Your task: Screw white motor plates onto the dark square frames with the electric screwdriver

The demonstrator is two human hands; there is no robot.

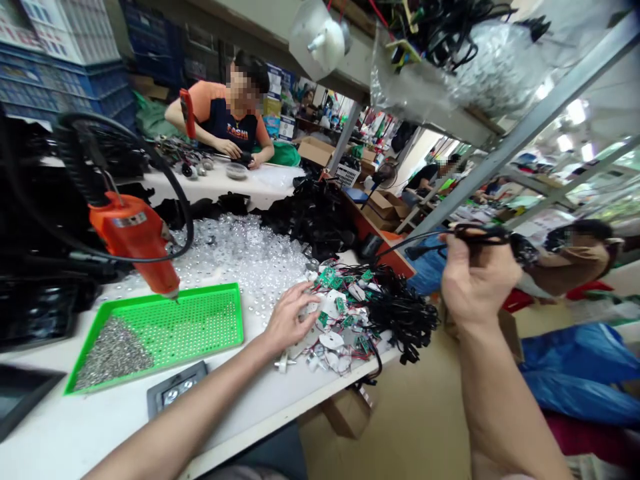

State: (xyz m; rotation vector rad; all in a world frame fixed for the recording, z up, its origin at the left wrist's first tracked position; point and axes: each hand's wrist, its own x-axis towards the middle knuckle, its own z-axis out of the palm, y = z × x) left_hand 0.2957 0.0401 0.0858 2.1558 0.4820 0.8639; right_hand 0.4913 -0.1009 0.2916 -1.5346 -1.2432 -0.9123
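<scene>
My right hand (477,283) is raised off the table's right side, with its fingers closed around a black cable (483,233). Part of that cable stretches left towards the heap on the table. My left hand (295,313) lies at the left edge of this heap, fingers stretched and apart. Its fingertips touch or hover over white round parts (331,340) wired to small green circuit boards (330,277); contact is hard to tell. Bundled black cables (400,310) form the heap's right side and hang over the table edge.
An orange electric screwdriver (133,230) hangs above a green perforated tray (233,320) with small screws (113,353). Clear plastic pieces (250,257) cover the table behind. A grey fixture (176,389) sits at the front. A co-worker (225,117) sits opposite. A metal post (520,127) slants at right.
</scene>
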